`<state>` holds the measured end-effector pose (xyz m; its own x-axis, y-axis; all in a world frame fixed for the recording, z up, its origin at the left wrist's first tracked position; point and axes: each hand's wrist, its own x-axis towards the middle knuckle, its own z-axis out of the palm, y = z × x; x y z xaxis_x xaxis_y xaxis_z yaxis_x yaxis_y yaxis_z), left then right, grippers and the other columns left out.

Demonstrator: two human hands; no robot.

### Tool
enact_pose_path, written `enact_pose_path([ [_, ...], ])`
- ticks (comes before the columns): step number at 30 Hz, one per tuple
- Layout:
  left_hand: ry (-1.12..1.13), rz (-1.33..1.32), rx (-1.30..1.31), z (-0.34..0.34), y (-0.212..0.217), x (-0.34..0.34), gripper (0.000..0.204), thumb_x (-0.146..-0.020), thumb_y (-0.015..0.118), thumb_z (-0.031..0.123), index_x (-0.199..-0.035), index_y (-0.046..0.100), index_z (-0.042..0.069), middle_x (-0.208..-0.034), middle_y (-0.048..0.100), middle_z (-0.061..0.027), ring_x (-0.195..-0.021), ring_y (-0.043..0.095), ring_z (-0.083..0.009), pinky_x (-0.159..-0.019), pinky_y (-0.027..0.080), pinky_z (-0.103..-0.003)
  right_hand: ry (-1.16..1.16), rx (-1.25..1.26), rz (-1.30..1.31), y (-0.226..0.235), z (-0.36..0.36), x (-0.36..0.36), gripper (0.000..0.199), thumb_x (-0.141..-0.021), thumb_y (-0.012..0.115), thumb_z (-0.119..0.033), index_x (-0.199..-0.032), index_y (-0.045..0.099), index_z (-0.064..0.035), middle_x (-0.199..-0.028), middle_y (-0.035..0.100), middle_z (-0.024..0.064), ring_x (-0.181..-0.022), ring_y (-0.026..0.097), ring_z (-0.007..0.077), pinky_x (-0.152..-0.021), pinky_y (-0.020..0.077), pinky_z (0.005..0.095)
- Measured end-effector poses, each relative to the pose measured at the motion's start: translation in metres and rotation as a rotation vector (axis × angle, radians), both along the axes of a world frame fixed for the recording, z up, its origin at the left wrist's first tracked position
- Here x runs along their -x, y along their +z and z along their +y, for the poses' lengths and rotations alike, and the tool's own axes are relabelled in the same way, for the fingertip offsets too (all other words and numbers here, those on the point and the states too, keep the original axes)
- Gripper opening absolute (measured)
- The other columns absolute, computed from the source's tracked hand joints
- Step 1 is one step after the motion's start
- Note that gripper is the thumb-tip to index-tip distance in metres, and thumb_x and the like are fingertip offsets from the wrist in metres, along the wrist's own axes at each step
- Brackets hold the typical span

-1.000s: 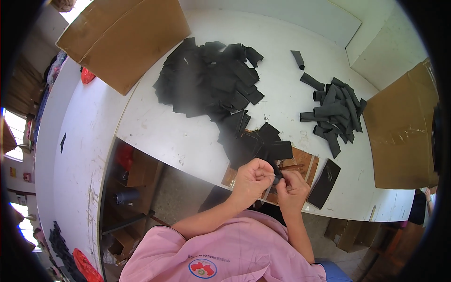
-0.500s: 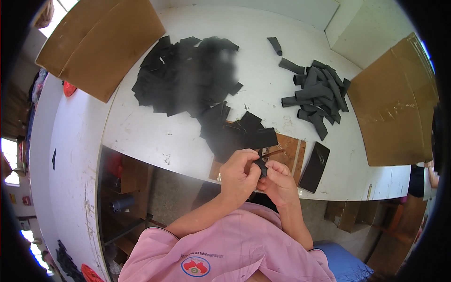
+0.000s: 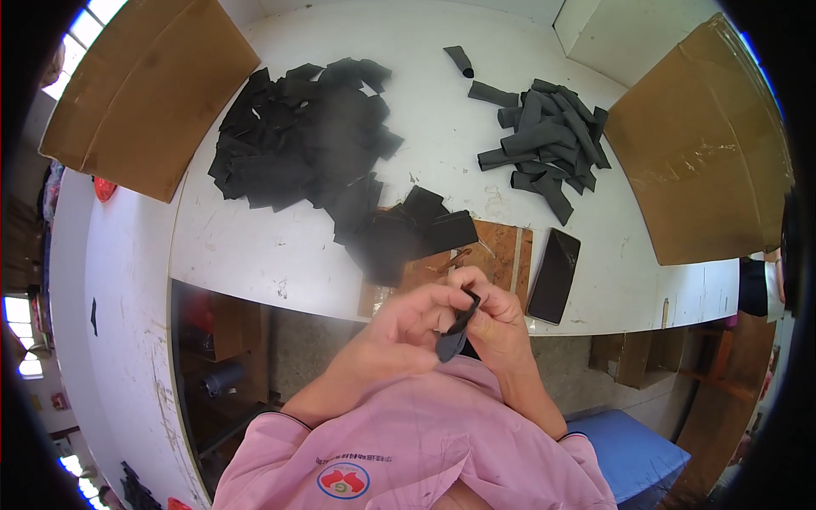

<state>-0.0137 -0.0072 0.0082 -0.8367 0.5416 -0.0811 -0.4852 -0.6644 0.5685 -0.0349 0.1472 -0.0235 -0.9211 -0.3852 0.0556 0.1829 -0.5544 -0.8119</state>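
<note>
The white table (image 3: 255,255) carried a wide heap of flat black pieces (image 3: 306,153), a smaller pile of rolled dark strips (image 3: 548,140) and a black phone (image 3: 554,274). Near its front edge, the left hand (image 3: 408,327) and right hand (image 3: 497,327) met — both pinched one small black piece (image 3: 455,331).

A person seen from above wears a pink short-sleeved shirt (image 3: 399,442) with a dark trim line at each sleeve edge. A round badge (image 3: 343,481) in red, white and green sits on the chest, beside small printed lettering. Both forearms, the left hand (image 3: 404,327) and the right hand (image 3: 497,327) are bare, with no gloves, watch or rings visible.
</note>
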Motion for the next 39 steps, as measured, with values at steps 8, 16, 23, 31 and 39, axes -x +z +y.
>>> enact_pose_path([
  [8,0.965,0.559,0.945,0.039,-0.025,-0.004,0.022,-0.075,0.059,-0.003,-0.096,0.054,-0.001,-0.086,0.056,-0.0100,-0.065,0.051,-0.0097,-0.053,0.040,-0.018,-0.270,-0.522,0.390,0.015,0.001,0.012,0.016,-0.083,0.055,-0.013,-0.074,0.049,-0.0006,-0.081,0.052,0.0055,-0.065,0.044,0.0070,-0.054,0.0356,0.0184],
  [16,0.968,0.435,0.722,0.050,-0.008,-0.002,0.020,-0.079,0.057,-0.001,-0.095,0.045,-0.003,-0.079,0.055,-0.0098,-0.049,0.045,-0.0046,-0.041,0.037,-0.017,-0.364,-0.688,0.408,0.037,-0.001,0.007,0.005,-0.077,0.054,-0.001,-0.074,0.050,-0.0009,-0.068,0.051,0.0056,-0.059,0.048,0.0119,-0.053,0.0383,0.0236],
  [23,0.297,0.172,-0.051,0.008,0.017,0.020,0.045,-0.077,0.061,0.005,-0.113,0.035,0.005,-0.078,0.055,-0.0099,-0.046,0.041,-0.0055,-0.036,0.027,-0.017,-0.221,-0.555,0.478,0.063,0.000,0.013,0.007,-0.077,0.056,-0.004,-0.075,0.052,0.0004,-0.082,0.052,0.0104,-0.072,0.051,0.0170,-0.060,0.0410,0.0259],
  [31,0.400,0.234,0.149,0.017,0.027,0.017,0.050,-0.080,0.055,0.000,-0.124,0.031,0.002,-0.085,0.055,-0.0096,-0.052,0.045,-0.0058,-0.044,0.036,-0.017,-0.489,-0.627,0.946,0.065,-0.003,0.029,0.011,-0.072,0.059,0.001,-0.078,0.051,0.0018,-0.078,0.056,0.0126,-0.067,0.054,0.0256,-0.059,0.0447,0.0317],
  [39,0.824,0.386,0.690,0.034,0.027,0.012,0.014,-0.083,0.048,-0.003,-0.097,0.051,-0.002,-0.082,0.057,-0.0078,-0.055,0.049,-0.0051,-0.045,0.039,-0.017,-0.585,-0.705,0.901,0.065,-0.010,0.019,0.009,-0.074,0.058,0.001,-0.079,0.050,0.0021,-0.073,0.054,0.0128,-0.061,0.052,0.0236,-0.054,0.0431,0.0288],
])
